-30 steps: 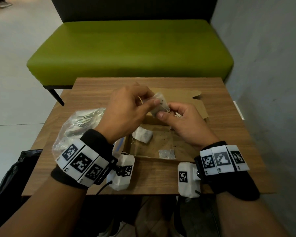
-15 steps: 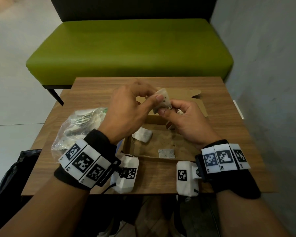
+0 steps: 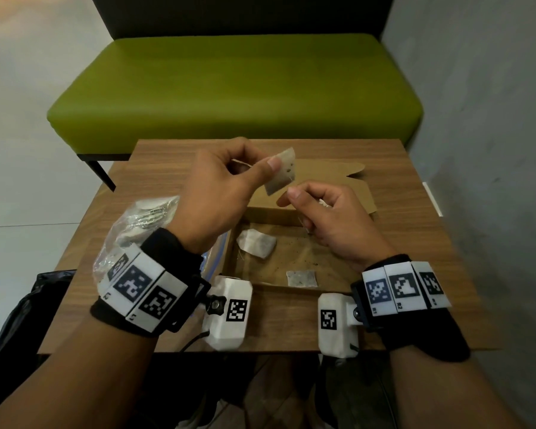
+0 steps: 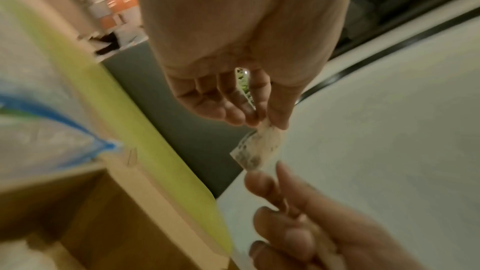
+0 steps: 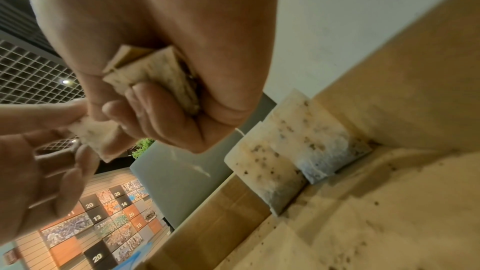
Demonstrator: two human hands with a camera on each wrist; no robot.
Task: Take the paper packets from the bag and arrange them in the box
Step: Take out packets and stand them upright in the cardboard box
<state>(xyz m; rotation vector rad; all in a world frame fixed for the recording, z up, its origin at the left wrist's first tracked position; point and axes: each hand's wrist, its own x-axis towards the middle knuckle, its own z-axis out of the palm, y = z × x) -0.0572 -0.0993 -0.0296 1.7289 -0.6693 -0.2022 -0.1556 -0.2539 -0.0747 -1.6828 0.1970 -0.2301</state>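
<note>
My left hand [image 3: 268, 165] pinches a speckled paper packet [image 3: 281, 171] by its corner and holds it up above the open cardboard box [image 3: 328, 264]. In the left wrist view the packet [image 4: 259, 149] hangs from my fingertips [image 4: 278, 120]. My right hand [image 3: 291, 198] is just below it, fingers curled. In the right wrist view they grip a second packet [image 5: 155, 75] with a card tag in the palm. Packets lie in the box at its far left [image 3: 256, 243] and near edge [image 3: 301, 278]. The clear plastic bag [image 3: 136, 224] lies left of the box.
The box's lid flap [image 3: 331, 181] lies flat beyond the hands on the small wooden table [image 3: 415, 243]. A green bench [image 3: 229, 88] stands behind the table and a grey wall [image 3: 492, 150] runs along the right. A black bag [image 3: 22, 320] sits at the lower left.
My left hand has lifted the packet up and away from my right hand; earlier both hands met at the packet. The right hand stays over the box.
</note>
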